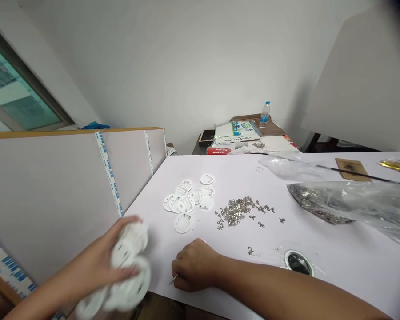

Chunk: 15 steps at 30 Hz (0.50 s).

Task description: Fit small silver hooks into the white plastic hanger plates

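- Left hand [96, 262]: curled, grasping a blurred bunch of white plastic discs [130, 271] at the table's near corner; bunch's long axis runs lower left to upper right.
- Right hand [195, 264]: clenched, resting on the table; a thin metal pin [174, 279] emerges beneath it, tip pointing lower left.
- White-topped table [336, 271]: loose white discs [185, 202] lie beside a scatter of small metal clasps [236, 212]; a clear plastic bag [333, 200] of metal parts lies to the right.
- Room: white wall [173, 58] behind; window [20, 86] at left; water bottle [264, 115] on a rear desk [256, 126].
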Available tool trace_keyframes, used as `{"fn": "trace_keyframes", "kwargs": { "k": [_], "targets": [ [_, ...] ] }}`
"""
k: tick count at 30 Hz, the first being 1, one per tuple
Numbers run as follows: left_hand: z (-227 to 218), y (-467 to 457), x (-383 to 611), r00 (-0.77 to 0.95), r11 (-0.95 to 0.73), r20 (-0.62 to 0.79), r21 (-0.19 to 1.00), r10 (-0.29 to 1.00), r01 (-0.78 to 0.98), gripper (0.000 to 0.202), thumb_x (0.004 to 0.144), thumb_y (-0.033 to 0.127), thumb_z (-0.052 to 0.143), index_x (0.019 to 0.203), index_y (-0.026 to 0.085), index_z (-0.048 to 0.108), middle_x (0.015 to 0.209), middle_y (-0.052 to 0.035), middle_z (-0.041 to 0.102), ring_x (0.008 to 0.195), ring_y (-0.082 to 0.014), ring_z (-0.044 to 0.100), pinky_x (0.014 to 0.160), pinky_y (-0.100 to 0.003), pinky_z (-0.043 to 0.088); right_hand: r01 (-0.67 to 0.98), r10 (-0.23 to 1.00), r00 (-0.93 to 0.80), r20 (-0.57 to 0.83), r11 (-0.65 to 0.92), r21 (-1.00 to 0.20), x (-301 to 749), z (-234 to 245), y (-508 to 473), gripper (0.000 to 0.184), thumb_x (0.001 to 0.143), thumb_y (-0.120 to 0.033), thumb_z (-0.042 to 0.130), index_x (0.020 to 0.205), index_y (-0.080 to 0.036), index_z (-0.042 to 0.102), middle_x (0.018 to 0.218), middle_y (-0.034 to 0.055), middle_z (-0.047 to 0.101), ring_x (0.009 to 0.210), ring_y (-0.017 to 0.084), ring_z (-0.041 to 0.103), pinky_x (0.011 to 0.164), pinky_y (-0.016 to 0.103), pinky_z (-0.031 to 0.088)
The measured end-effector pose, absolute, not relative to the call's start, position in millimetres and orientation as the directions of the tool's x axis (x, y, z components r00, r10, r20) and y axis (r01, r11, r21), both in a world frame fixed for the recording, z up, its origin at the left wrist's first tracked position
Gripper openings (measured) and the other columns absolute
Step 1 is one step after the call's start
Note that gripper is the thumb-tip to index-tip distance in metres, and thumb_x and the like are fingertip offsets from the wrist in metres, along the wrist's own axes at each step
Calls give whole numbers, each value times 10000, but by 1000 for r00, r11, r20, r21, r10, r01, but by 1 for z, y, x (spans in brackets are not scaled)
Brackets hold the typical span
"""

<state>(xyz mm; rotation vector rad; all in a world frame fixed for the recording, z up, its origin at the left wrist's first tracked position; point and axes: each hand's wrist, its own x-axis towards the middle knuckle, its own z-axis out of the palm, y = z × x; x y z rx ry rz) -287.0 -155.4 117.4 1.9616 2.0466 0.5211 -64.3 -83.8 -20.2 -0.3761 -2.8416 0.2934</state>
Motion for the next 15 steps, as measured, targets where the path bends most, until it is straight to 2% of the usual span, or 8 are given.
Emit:
{"fn": "trace_keyframes", "kwargs": {
  "k": [2, 3, 7, 10, 12, 15],
  "targets": [
    [118, -112, -271, 16, 14, -63, 451, 998, 893, 836, 666, 506, 741, 1382, 322, 351, 1169, -43, 615, 967, -257, 621, 786, -330, 501, 221, 276, -927, 255, 949, -223, -64, -23, -83, 225, 805, -370, 527, 815, -201, 676, 724, 10, 711, 604, 189, 655, 484, 273, 375],
    [118, -89, -261, 28, 22, -103, 456, 994, 890, 863, 661, 517, 730, 1395, 308, 329, 1120, -56, 622, 930, -269, 626, 759, -336, 497, 219, 274, -924, 266, 951, -220, -64, -24, -83, 228, 805, -372, 525, 805, -200, 674, 714, 9, 708, 596, 186, 651, 483, 271, 373],
    [105, -11, -227, -15, 50, -87, 420, 996, 906, 908, 617, 521, 731, 1393, 310, 310, 1006, -53, 619, 878, -282, 620, 694, -315, 465, 220, 282, -907, 312, 951, -218, -64, -27, -81, 224, 809, -363, 514, 747, -196, 651, 671, 6, 689, 560, 177, 632, 464, 265, 352],
    [87, 16, -216, -33, 78, -141, 326, 989, 942, 904, 649, 567, 688, 1418, 334, 274, 905, -41, 620, 804, -279, 622, 649, -311, 440, 226, 292, -894, 339, 949, -221, -65, -29, -80, 217, 801, -359, 506, 726, -203, 637, 657, -5, 680, 540, 175, 623, 449, 266, 336],
    [75, 23, -213, -54, 92, -152, 260, 987, 961, 907, 674, 593, 655, 1445, 352, 241, 942, -58, 625, 810, -283, 623, 654, -319, 433, 222, 291, -892, 345, 948, -227, -65, -30, -79, 218, 796, -366, 505, 717, -207, 631, 656, -13, 678, 541, 173, 624, 448, 263, 335],
    [62, 25, -211, -75, 91, -98, 173, 992, 981, 907, 709, 633, 606, 1477, 352, 214, 1079, -113, 610, 976, -328, 593, 727, -353, 435, 218, 291, -893, 344, 947, -236, -66, -31, -78, 232, 805, -374, 501, 723, -205, 637, 661, -12, 678, 542, 168, 624, 454, 260, 343]
  ]
}}
